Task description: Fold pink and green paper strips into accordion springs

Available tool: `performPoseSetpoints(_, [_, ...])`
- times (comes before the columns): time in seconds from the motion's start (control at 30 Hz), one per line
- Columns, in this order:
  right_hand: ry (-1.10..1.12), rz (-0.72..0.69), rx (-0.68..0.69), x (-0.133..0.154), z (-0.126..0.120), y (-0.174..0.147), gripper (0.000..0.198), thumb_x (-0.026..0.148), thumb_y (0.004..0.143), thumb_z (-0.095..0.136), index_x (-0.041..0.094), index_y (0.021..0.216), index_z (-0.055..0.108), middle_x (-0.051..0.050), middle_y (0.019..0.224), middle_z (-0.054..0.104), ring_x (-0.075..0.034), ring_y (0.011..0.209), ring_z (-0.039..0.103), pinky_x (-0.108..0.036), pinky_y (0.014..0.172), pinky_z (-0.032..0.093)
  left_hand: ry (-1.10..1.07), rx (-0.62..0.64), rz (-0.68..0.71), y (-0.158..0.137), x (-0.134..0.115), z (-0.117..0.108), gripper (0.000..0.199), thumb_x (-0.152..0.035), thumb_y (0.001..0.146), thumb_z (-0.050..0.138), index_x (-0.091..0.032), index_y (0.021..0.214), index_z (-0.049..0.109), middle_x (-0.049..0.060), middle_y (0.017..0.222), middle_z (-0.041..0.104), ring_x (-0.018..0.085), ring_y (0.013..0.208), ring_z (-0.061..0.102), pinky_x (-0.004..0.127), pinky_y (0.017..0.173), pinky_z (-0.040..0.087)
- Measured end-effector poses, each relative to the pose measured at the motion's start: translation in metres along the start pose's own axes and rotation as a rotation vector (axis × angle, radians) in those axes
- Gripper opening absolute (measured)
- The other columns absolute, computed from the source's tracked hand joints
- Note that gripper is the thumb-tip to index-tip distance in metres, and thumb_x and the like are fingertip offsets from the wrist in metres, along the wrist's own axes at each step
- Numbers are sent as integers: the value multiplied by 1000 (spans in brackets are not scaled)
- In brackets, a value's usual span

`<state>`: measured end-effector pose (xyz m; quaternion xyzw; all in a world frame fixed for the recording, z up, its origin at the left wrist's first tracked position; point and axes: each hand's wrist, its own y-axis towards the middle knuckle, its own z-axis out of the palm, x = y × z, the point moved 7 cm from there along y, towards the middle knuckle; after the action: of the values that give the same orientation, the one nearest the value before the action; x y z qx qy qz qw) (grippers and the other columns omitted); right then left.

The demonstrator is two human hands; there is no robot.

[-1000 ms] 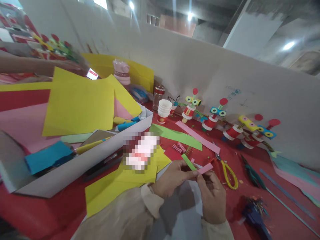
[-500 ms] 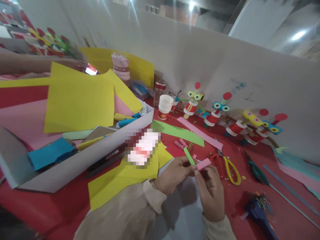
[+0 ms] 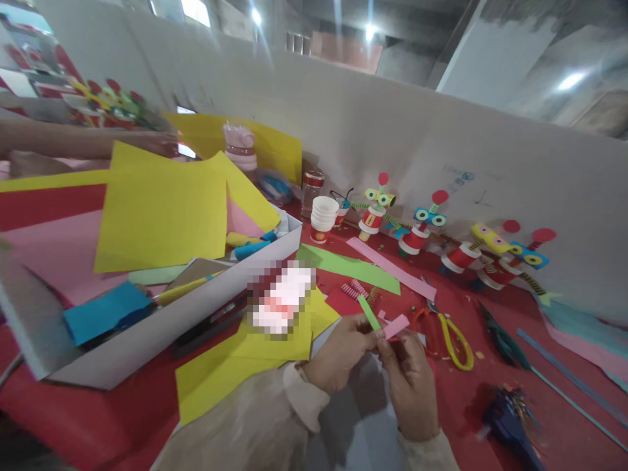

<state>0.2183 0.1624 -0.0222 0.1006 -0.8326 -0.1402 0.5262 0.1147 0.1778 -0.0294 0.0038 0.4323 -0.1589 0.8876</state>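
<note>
Low in the middle of the head view, my left hand (image 3: 343,352) and my right hand (image 3: 411,379) meet, fingertips pinched together. Between them a narrow green paper strip (image 3: 367,312) and a short pink paper strip (image 3: 396,326) join at an angle, their lower ends covered by my fingers. The green one sticks up on my left hand's side, the pink one on my right hand's. Just beyond lie small pleated paper springs (image 3: 354,288). Near my right hand rest scissors with a yellow and a red handle (image 3: 456,343).
A white box (image 3: 255,271) of coloured paper stands left, with a co-worker's arm (image 3: 88,140) behind it. Paper cups (image 3: 324,219) and several cup figures (image 3: 416,237) line the wall. Green-handled pliers (image 3: 505,340) and a dark blue glue gun (image 3: 513,425) lie right.
The view has tilted up slightly, so the table things sit a little lower. Both hands keep the same pinch on the strips, with hardly any movement.
</note>
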Motion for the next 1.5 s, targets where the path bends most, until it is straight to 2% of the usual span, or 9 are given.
performPoseSetpoints(0.2, [-52, 30, -31, 0, -4, 0, 21, 38, 82, 54, 19, 89, 59, -6, 84, 58, -18, 75, 54, -29, 66, 45, -27, -65, -3, 0, 0, -5, 19, -27, 56, 76, -12, 65, 67, 0, 59, 55, 10, 57, 45, 25, 61, 36])
performPoseSetpoints(0.37, [1, 87, -38, -2, -5, -2, 20, 39, 83, 53, 20, 87, 59, -3, 76, 57, -16, 68, 54, -28, 63, 45, -91, -2, -21, -2, -2, 2, 15, -24, 61, 73, -12, 67, 67, 1, 62, 55, 10, 57, 44, 25, 60, 38])
performPoseSetpoints(0.57, [201, 201, -44, -7, -6, 0, 21, 39, 80, 57, 20, 89, 61, -1, 73, 60, -14, 63, 53, -25, 59, 43, -75, 64, 1, -1, -4, 5, 12, -22, 68, 67, -12, 75, 68, 1, 63, 56, 10, 58, 48, 26, 62, 41])
performPoseSetpoints(0.67, [338, 235, -57, -11, -4, 1, 20, 38, 79, 59, 19, 83, 62, 0, 67, 57, -12, 60, 49, -25, 56, 41, -20, 101, 20, -1, -5, 8, 11, -22, 71, 63, -12, 69, 66, 1, 60, 56, 11, 57, 50, 27, 62, 41])
performPoseSetpoints(0.8, [513, 254, -57, -14, 3, 2, 18, 36, 79, 60, 19, 86, 62, 0, 71, 57, -12, 61, 49, -26, 57, 41, 36, -8, 18, -1, -6, 3, 12, -22, 69, 64, -13, 62, 64, 1, 57, 59, 11, 55, 51, 25, 60, 41])
performPoseSetpoints(0.97, [768, 327, -106, -16, 6, 2, 19, 33, 77, 60, 19, 90, 62, -2, 74, 60, -14, 64, 54, -27, 58, 43, -32, -160, -52, -1, -3, -9, 8, -20, 62, 71, -15, 62, 64, -1, 55, 61, 11, 58, 56, 24, 63, 44])
performPoseSetpoints(1.1, [691, 309, -105, -11, 4, 3, 18, 30, 74, 64, 19, 89, 63, -2, 76, 61, -13, 64, 53, -26, 57, 42, -34, -172, -88, 0, 5, -12, 11, -23, 63, 72, -14, 66, 66, 2, 63, 65, 12, 63, 59, 25, 67, 45])
performPoseSetpoints(1.27, [503, 259, -102, -9, 2, 4, 13, 28, 75, 63, 19, 84, 62, 1, 70, 60, -10, 59, 50, -23, 53, 41, 49, -137, 14, 1, 2, -8, 11, -24, 67, 69, -14, 69, 65, 2, 66, 64, 12, 66, 58, 26, 69, 45])
performPoseSetpoints(1.5, [569, 294, -113, -15, 3, 3, 12, 30, 76, 62, 19, 81, 62, 1, 69, 60, -11, 60, 51, -23, 54, 41, 171, -93, 97, 0, -1, -3, 10, -24, 69, 65, -15, 72, 67, 3, 69, 65, 15, 65, 57, 28, 67, 45])
